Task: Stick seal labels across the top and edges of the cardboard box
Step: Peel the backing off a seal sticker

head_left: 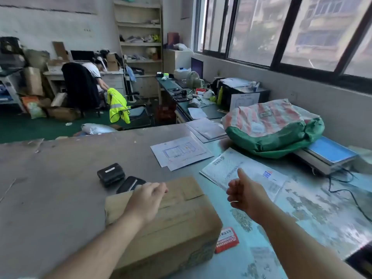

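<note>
A brown cardboard box (177, 224) lies on the table in front of me, its top flaps shut. My left hand (147, 200) hovers over or rests on the box's top near its far edge, fingers curled in, nothing visible in it. My right hand (245, 192) is in the air to the right of the box, fingers curled and thumb raised; I cannot tell if it holds something small. A red label pack (227, 240) lies on the table by the box's right side.
Two black devices (110, 174) (129, 184) sit just beyond the box. Printed sheets (181, 153) and a white mailer (241, 174) lie farther right. A green and striped sack (273, 127) rests on a scale (330, 154). A person sits at a desk (92, 71) at the back left.
</note>
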`<action>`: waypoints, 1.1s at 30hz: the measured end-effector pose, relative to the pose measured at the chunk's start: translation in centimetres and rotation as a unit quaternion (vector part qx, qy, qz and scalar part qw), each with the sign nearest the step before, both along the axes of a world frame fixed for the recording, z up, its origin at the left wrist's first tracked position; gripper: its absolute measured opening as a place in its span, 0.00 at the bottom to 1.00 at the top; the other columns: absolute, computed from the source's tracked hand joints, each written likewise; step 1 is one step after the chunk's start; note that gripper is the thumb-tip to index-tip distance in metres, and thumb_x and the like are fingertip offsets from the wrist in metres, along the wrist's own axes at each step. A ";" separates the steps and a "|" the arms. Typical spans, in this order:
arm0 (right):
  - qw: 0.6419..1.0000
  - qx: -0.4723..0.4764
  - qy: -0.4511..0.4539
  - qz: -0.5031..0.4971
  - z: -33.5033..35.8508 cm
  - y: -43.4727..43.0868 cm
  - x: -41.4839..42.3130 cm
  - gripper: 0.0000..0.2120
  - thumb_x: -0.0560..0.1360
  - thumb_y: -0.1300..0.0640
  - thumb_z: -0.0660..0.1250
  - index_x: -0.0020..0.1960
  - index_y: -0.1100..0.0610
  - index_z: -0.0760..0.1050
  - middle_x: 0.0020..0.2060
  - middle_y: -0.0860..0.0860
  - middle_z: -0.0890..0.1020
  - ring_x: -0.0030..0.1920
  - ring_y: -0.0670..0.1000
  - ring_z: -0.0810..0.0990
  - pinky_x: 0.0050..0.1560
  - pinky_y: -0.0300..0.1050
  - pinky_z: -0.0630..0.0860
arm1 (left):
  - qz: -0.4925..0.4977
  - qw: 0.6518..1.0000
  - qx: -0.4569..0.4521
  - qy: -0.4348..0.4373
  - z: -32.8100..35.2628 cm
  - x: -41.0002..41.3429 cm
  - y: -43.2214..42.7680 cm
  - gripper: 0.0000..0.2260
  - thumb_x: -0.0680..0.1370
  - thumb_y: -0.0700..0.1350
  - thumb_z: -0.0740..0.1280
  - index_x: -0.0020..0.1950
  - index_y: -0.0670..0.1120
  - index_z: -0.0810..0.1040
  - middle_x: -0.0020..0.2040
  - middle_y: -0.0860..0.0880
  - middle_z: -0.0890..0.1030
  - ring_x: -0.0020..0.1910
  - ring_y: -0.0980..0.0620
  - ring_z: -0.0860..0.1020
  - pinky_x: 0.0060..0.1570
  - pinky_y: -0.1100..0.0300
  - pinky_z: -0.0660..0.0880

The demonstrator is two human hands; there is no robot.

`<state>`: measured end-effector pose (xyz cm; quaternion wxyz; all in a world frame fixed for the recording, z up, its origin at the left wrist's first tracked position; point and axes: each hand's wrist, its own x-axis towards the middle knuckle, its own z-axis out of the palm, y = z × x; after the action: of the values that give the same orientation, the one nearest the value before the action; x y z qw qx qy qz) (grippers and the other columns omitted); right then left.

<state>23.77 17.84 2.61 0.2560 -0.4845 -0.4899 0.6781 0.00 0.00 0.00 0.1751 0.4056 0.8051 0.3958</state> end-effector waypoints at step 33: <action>0.910 0.058 -0.396 0.107 -22.5 3.5 4.4 0.19 0.72 0.45 0.75 0.46 0.63 0.80 0.41 0.57 0.84 0.40 0.56 0.79 0.40 0.44 0.71 | 0.047 0.963 -0.117 0.238 -6.1 5.0 1.7 0.23 0.77 0.59 0.51 0.68 0.60 0.74 0.73 0.58 0.69 0.72 0.53 0.63 0.72 0.53 0.60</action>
<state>28.17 21.33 -19.84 -0.0050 -0.6423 -0.6382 0.4245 4.98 1.66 -6.11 0.0056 0.4268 0.8822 0.1988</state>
